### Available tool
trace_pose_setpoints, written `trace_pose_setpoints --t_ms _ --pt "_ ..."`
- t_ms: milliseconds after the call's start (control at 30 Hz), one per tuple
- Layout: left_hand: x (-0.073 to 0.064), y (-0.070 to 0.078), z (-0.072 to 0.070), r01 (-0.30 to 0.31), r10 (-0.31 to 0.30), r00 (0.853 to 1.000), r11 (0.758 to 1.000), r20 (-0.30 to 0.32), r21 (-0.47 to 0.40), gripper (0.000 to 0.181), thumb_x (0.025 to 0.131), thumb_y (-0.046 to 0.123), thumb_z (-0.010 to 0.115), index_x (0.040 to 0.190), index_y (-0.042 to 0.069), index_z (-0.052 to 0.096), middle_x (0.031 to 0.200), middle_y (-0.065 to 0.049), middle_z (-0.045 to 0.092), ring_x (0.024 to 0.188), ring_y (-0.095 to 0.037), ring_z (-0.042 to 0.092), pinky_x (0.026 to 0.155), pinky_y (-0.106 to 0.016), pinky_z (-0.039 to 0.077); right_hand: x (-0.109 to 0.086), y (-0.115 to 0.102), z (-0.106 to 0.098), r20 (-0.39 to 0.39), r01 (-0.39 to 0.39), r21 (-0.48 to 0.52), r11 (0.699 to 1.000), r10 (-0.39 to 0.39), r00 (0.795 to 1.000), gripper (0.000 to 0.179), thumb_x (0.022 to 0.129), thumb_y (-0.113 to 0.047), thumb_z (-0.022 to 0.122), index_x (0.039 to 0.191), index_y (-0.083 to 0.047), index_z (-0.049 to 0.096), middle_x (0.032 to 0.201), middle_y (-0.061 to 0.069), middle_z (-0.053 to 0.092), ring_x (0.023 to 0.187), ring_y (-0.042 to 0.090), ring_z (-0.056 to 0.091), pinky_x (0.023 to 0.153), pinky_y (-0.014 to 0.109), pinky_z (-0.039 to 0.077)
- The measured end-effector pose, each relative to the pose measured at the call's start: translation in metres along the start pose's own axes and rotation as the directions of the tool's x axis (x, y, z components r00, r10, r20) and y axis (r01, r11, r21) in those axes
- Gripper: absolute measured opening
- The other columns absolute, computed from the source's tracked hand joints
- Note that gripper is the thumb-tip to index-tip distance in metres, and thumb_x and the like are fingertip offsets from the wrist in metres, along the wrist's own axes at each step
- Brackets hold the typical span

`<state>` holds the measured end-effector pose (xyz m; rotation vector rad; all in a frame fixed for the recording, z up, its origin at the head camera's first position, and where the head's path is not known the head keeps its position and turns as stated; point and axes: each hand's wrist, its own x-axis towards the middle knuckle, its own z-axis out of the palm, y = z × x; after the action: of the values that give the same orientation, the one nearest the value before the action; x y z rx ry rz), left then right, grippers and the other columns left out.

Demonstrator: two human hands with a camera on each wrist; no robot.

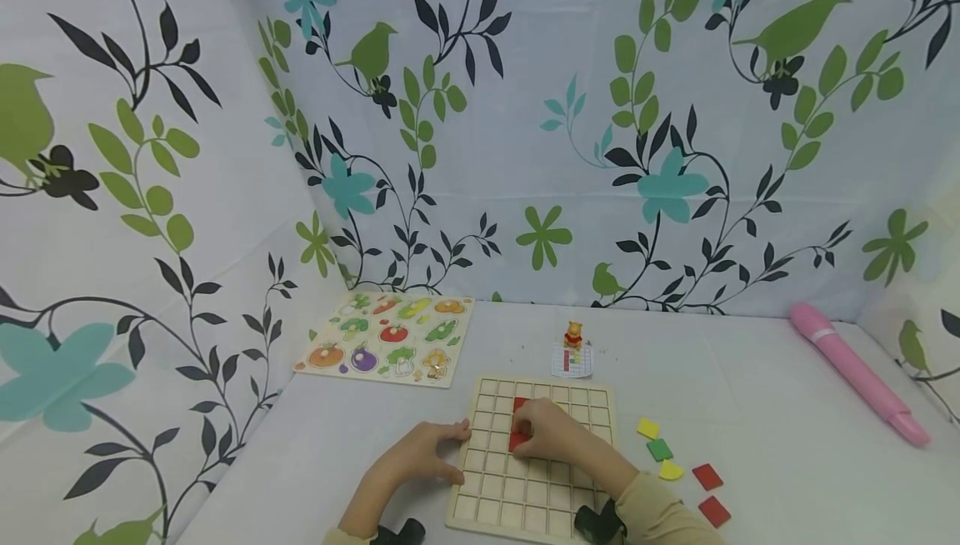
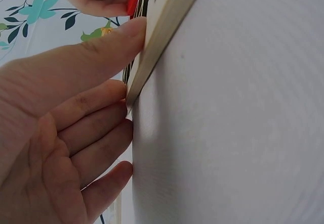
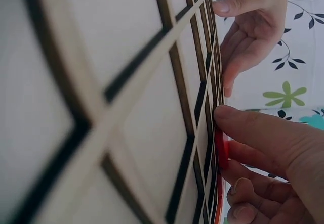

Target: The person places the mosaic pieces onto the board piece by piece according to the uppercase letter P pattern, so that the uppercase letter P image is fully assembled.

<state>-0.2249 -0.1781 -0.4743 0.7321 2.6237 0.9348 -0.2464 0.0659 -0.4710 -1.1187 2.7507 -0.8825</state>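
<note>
A pale wooden grid board [image 1: 491,491] lies on the white table, with red square tiles [image 1: 519,403] in one column of its cells. My right hand [image 1: 551,430] is over that column, thumb and fingers pinching a red tile [image 3: 223,150] at the board's surface in the right wrist view. At the board's left edge, my left hand [image 1: 423,452] touches the wood with thumb and fingertips, fingers fairly straight. The thumb [image 2: 132,28] rests against the rim in the left wrist view. A bit of yellow behind the right hand is mostly hidden.
Right of the board lie loose red tiles [image 1: 707,477], a green tile [image 1: 660,449] and yellow pieces [image 1: 648,428]. Behind it are a small bear figure [image 1: 573,335] on a printed card [image 1: 572,362] and a vegetable puzzle board [image 1: 390,341]. A pink pen-shaped object [image 1: 858,374] lies far right.
</note>
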Motion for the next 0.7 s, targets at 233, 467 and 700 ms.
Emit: trace_pose_setpoints --t_ms 233,467,700 --pt "-0.0003 0.0011 -0.0010 0.011 -0.011 1.000 1.000 0.000 -0.003 0.064 0.058 0.026 0.080 0.115 0.005 0.060 0.128 -0.004 0.048 0.119 -0.023 0.042 0.100 -0.041 0.031 0.0008 -0.0004 0.0011 -0.013 0.013 -0.012 1.000 -0.013 1.000 0.020 0.067 -0.015 0.077 0.070 -0.011 0.058 0.062 -0.010 0.046 0.058 0.004 0.040 0.050 0.018 0.039" --pt "-0.0004 0.0012 -0.0016 -0.006 0.006 1.000 1.000 -0.003 0.000 0.064 0.058 0.026 0.080 0.115 0.003 0.059 0.127 -0.006 0.049 0.118 -0.024 0.043 0.100 -0.040 0.031 -0.0006 -0.0009 0.0004 -0.016 -0.004 -0.001 1.000 0.004 1.000 0.020 0.066 -0.016 0.077 0.071 -0.011 0.058 0.063 -0.010 0.047 0.058 0.004 0.040 0.050 0.018 0.039" --pt "0.0003 0.0000 -0.0004 -0.006 0.006 1.000 1.000 -0.002 -0.002 0.065 0.058 0.026 0.080 0.115 0.004 0.060 0.127 -0.006 0.049 0.118 -0.024 0.043 0.099 -0.042 0.031 -0.0035 -0.0023 -0.0035 -0.016 -0.034 0.000 0.999 0.034 0.999 0.019 0.068 -0.018 0.077 0.073 -0.011 0.060 0.065 -0.010 0.050 0.060 0.004 0.044 0.051 0.019 0.042"
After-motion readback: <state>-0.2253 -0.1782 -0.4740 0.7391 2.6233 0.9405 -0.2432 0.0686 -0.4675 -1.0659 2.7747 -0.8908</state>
